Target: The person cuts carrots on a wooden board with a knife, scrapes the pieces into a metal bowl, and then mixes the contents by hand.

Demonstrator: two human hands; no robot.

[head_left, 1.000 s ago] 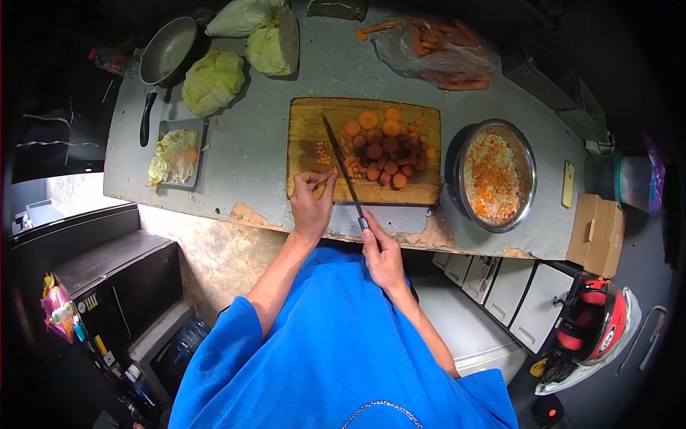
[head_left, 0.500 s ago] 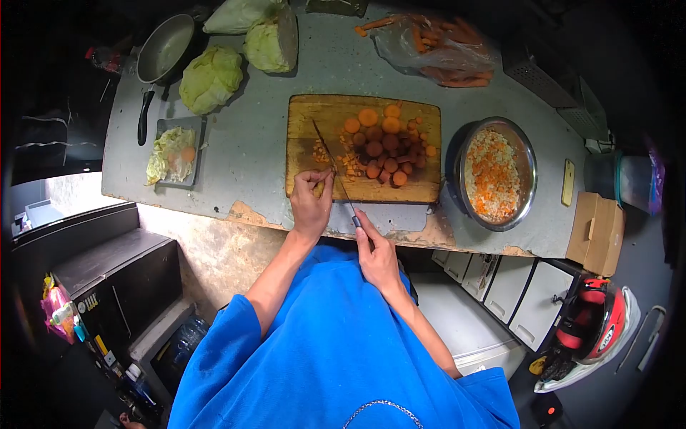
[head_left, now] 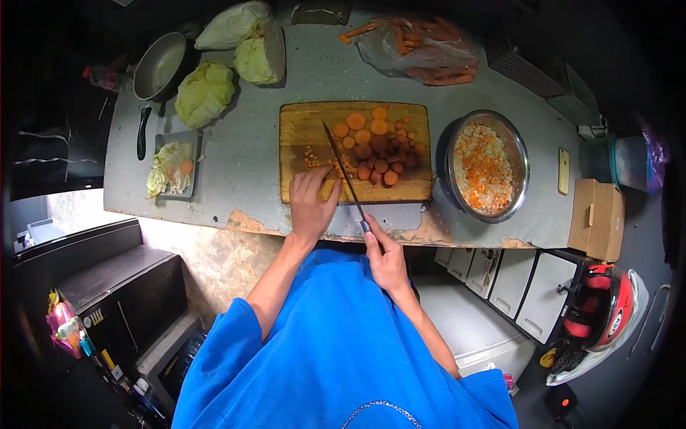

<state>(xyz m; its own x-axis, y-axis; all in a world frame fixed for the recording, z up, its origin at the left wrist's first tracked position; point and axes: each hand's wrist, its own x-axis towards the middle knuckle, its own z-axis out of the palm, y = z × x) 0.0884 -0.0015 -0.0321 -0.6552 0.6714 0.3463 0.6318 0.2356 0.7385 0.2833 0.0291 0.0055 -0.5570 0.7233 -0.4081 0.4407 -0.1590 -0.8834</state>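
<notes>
My right hand (head_left: 386, 261) is wrapped around the dark handle of a kitchen knife (head_left: 344, 169). The blade slants up and left across the wooden cutting board (head_left: 300, 127), beside sliced carrot rounds (head_left: 379, 146). At the board's near left edge rests my left hand (head_left: 313, 204), fingers down on the wood and thumb apart; nothing shows in its grasp. Small diced carrot bits (head_left: 312, 156) lie just beyond its fingertips, left of the blade. A metal bowl (head_left: 525, 168) of finely chopped white and orange pieces stands right of the board.
Cabbages (head_left: 205, 93) and a frying pan (head_left: 158, 68) sit at the back left, above a tray (head_left: 187, 187) of scraps. A plastic bag of carrots (head_left: 421, 50) lies at the back. A phone (head_left: 564, 171) and a cardboard box (head_left: 595, 218) are at the right.
My left hand has loosened from a pinch to spread fingers on the board. The knife has shifted right, away from that hand, together with my right hand. The view has moved slightly.
</notes>
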